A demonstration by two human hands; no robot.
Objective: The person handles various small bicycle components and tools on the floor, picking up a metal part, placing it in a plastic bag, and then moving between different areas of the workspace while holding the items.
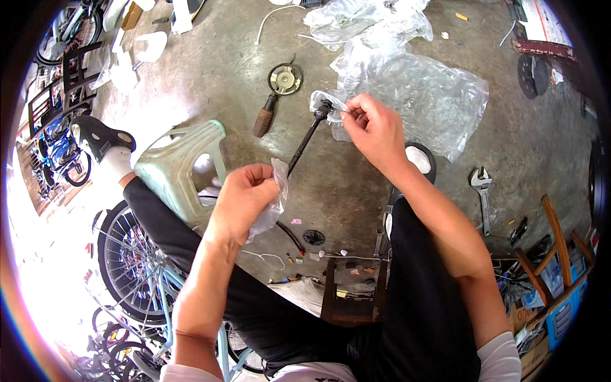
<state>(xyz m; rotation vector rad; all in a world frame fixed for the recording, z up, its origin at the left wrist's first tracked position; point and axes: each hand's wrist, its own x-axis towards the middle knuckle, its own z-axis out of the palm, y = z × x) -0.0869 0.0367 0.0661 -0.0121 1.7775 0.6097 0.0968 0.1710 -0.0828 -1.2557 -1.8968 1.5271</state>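
Between my hands a thin black rod (304,148) slants up to the right, with a thicker black fitting (324,108) at its far end. My left hand (245,194) is closed round its near end through a piece of clear plastic film (277,197). Another scrap of clear plastic wrap (318,97) sits around the far fitting. The fingertips of my right hand (377,130) pinch the edge of that wrap, just right of the fitting. What exactly lies between those fingertips is too small to see.
Beyond my hands lie a round metal part (284,79), a brown tool handle (264,121) and large clear plastic bags (414,89). A pale green stool (181,159) and a bicycle wheel (130,261) stand left. On the right are an adjustable wrench (484,197) and a wooden frame (554,235).
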